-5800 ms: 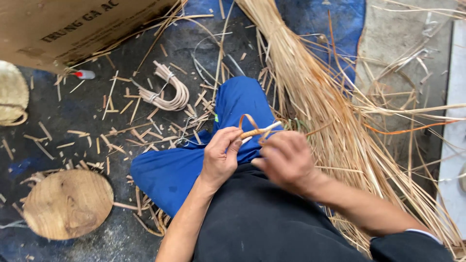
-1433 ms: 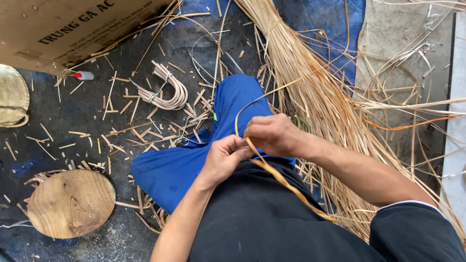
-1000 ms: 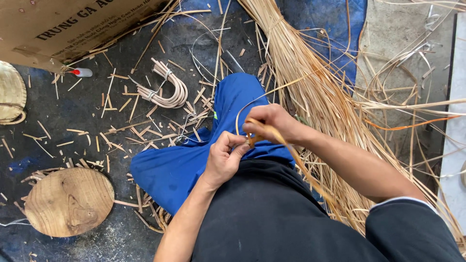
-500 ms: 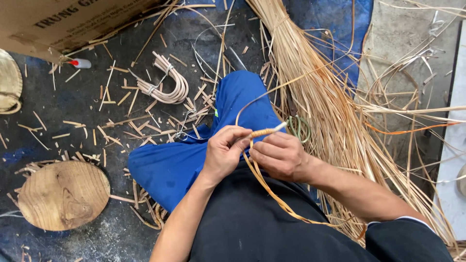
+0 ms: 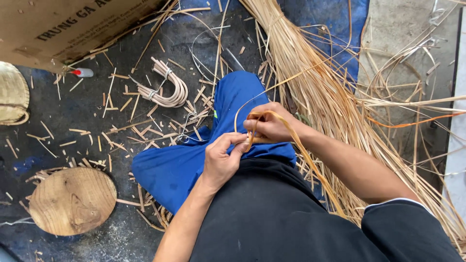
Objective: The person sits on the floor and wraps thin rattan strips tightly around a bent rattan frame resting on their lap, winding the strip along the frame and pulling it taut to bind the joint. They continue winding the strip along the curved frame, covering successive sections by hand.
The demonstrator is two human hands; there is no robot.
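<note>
A tan rattan strip [image 5: 291, 140] is pinched by the right hand [image 5: 269, 123] and, seemingly, by the left hand [image 5: 221, 160] (fingers curled), over blue trousers [image 5: 194, 165].

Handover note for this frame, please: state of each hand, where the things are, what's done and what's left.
Left hand: over the lap, fingertips pinching a small wrapped piece.
Right hand: just above it, gripping a thin orange strip that loops over the fingers and trails back past the right arm.
Strip bundle: on the floor to the right. Bent cane coil, offcuts, wooden disc to the left.
Done: the strip is looped at the piece.
Left: loop not pulled tight; how far the wrapping has got is hidden by the hands.
</note>
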